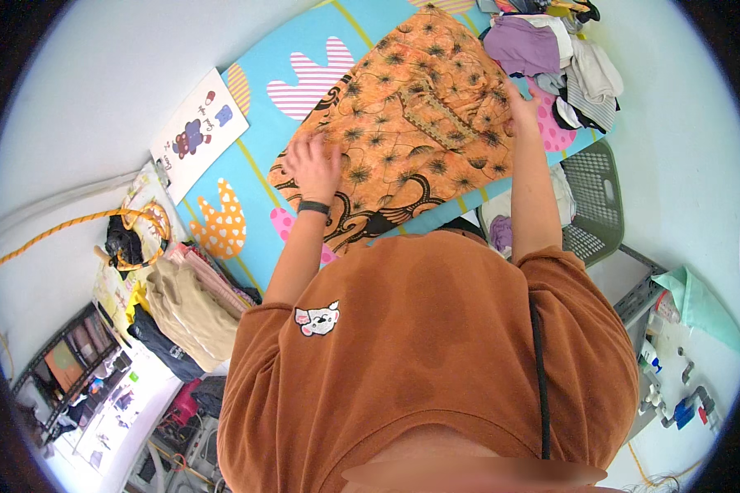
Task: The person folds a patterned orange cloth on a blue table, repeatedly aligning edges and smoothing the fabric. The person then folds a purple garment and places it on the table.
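Observation:
An orange garment (382, 142) with black dandelion and scroll motifs lies spread across a light blue patterned bedsheet (256, 148). A gold lace-like trim (438, 120) runs over its middle, where the cloth is bunched into creases. My left hand (313, 165) rests palm down on the garment's left side, fingers apart, with a dark band around the wrist. At the right edge of the cloth is my right hand (522, 106). Its fingertips are partly hidden against the fabric, so whether they pinch it is unclear.
A heap of clothes (524, 46) lies at the upper right. Below it stands a grey-green plastic basket (595, 185) holding cloth. To the left are a white board with bear drawings (200, 129), an orange rope (55, 237) and hanging beige trousers (191, 308). White walls border both sides.

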{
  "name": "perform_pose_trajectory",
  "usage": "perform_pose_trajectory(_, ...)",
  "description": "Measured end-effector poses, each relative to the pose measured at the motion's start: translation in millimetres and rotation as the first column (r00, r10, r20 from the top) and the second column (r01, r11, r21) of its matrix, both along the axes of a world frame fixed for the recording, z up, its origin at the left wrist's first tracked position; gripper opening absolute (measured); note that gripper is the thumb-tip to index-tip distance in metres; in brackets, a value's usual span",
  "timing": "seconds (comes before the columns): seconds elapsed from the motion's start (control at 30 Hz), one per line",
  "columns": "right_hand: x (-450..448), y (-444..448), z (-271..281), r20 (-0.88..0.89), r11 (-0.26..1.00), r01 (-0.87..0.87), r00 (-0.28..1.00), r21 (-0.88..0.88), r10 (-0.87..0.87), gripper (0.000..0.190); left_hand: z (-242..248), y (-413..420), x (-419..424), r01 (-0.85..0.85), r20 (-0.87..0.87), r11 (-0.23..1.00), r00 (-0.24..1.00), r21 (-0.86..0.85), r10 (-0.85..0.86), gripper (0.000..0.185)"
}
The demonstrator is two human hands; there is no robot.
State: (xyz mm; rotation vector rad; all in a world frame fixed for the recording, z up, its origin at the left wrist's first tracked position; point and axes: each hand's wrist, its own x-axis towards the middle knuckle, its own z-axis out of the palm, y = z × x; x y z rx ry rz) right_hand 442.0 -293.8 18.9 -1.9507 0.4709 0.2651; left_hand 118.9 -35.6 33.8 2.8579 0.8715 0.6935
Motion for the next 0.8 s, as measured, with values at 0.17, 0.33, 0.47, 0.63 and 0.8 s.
perform_pose_trajectory(0.17,-6,-19,5,-0.037,0.947,-0.180,0.980,0.266,0.197,0.071,-10,-45,59,0.445,0.013,0.834,0.884,-0.326,-0.466,0.060)
perform_pose_trajectory(0.33,-4,-46,-9,0.299,0.995,-0.073,0.950,-0.074,0.092,0.063,-10,-70,76,0.495,-0.379,0.808,0.715,-0.319,-0.587,0.078)
perform_pose_trajectory(0.47,-25,-93,-10,0.315,0.763,0.066,0.931,-0.643,0.185,0.056,-1,-79,35,0.546,-0.198,0.788,0.771,-0.284,-0.605,0.075)
perform_pose_trajectory(0.63,-51,-136,-36,-0.062,0.801,-0.299,0.948,-0.518,0.313,0.060,-4,-82,-84,0.563,-0.137,0.790,0.787,-0.243,-0.602,0.044)
perform_pose_trajectory(0.8,-45,-146,-43,-0.087,0.898,-0.292,0.956,-0.329,0.279,0.035,-16,-78,-145,0.369,-0.085,0.901,0.914,-0.229,-0.396,0.021)
